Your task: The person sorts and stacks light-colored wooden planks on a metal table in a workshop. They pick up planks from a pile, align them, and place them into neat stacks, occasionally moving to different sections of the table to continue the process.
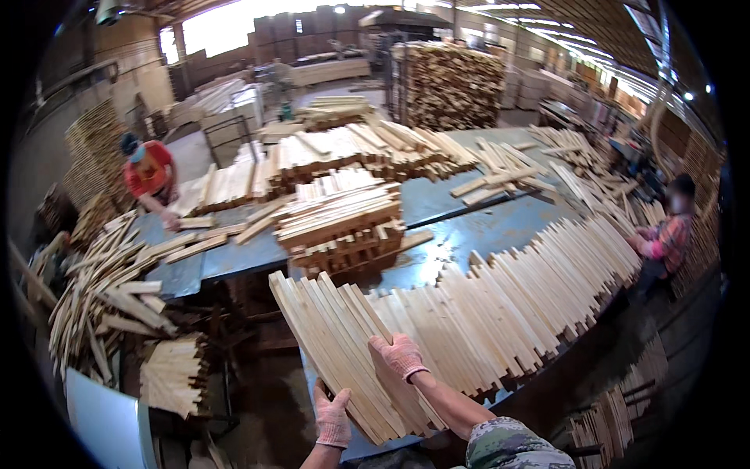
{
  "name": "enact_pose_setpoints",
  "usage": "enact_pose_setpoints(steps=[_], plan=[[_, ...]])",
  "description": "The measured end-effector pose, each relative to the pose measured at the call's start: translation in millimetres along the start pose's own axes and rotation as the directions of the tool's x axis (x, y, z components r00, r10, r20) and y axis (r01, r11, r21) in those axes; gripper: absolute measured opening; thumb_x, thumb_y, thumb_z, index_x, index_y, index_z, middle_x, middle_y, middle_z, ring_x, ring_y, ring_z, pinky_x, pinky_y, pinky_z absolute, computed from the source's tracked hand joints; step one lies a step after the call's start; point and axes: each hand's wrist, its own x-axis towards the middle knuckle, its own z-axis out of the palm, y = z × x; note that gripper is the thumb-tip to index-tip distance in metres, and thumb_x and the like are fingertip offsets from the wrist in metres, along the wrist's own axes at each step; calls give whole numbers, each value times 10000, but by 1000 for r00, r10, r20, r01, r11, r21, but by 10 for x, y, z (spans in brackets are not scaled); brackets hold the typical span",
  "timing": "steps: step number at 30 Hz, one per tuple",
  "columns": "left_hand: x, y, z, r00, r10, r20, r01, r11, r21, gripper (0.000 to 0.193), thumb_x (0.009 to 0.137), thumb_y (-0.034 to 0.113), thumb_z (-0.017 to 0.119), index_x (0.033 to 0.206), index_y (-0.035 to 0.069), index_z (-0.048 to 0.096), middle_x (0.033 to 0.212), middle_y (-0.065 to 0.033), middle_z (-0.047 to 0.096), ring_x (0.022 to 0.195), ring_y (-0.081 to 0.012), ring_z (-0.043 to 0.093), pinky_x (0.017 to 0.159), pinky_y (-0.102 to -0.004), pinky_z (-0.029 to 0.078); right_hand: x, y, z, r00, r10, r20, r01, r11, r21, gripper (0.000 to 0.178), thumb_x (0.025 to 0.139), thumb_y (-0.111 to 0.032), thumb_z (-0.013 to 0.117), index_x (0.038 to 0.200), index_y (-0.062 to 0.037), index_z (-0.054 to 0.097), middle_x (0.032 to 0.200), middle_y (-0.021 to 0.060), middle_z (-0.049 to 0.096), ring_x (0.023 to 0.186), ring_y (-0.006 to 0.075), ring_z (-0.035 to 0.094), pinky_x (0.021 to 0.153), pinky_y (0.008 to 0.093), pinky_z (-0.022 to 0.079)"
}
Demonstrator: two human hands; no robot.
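A bundle of pale wooden strips (332,344) lies at the near left end of the blue worktable, tilted from upper left to lower right. My left hand (332,420), in a pinkish work glove, grips its left side near the lower end, thumb on top and some fingers hidden at the edge. Gloved alike, my right hand (400,357) clasps the right side of the bundle, its fingers curled over the outermost strips. A long row of similar strips (508,313) stretches away to the right, just beside my right hand.
A stacked pile of strips (340,211) stands on the blue table (461,238) ahead. Loose strips (500,172) lie crosswise behind. One person (152,172) works at the far left, another (672,230) at the right. Scrap strips (94,289) heap up at left.
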Motion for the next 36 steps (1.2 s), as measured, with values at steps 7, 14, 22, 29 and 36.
enact_pose_setpoints(steps=[7, 14, 22, 29, 36], plan=[[-822, 864, -1526, 941, 269, -207, -299, 945, -134, 836, 860, 38, 721, 1599, 12, 330, 1500, -145, 491, 1359, -279, 509, 1192, -418, 403, -1274, -1523, 865, 925, -344, 160, 337, 939, 68, 768, 898, -719, 669, 1060, 27, 749, 1087, 306, 747, 1065, 445, 726, 934, 501, 552], [-1953, 1202, -3563, 759, 410, -506, -479, 878, -8, 838, 864, 100, 782, 1581, 18, 357, 1439, -133, 531, 1309, -246, 548, 1142, -378, 452, -3065, -2709, 2512, 619, -735, 277, 761, 649, 23, 700, 904, -626, 648, 846, 68, 722, 876, 308, 719, 864, 408, 728, 826, 514, 555], [-3144, 1298, -5389, 503, 240, -830, -487, 872, -42, 787, 880, 150, 797, 1549, -8, 415, 1385, -134, 621, 1234, -226, 611, 1079, -370, 507, -4726, -3247, 4496, 297, -611, 734, 704, 659, 264, 537, 900, -508, 799, 895, 25, 733, 789, 116, 742, 761, 234, 707, 736, 401, 549], [-3918, 1347, -6912, 397, 220, -891, -510, 860, -15, 692, 913, 132, 793, 1520, 39, 475, 1301, -94, 678, 1159, -190, 653, 1021, -358, 545, -6088, -3509, 5763, -73, -568, 820, 779, 480, 403, 540, 857, -447, 834, 1036, 48, 713, 832, 154, 720, 768, 232, 664, 750, 389, 543], [-4566, 1879, -8445, 191, 51, -980, 649, 743, 165, 967, 903, 568, 768, 1639, 68, 389, 1586, -223, 512, 1401, -358, 564, 1191, -465, 436, -7419, -3879, 6522, -109, -565, 818, 783, 458, 420, 603, 805, -453, 827, 1179, 9, 722, 1075, 229, 787, 1056, 386, 754, 938, 463, 575]])
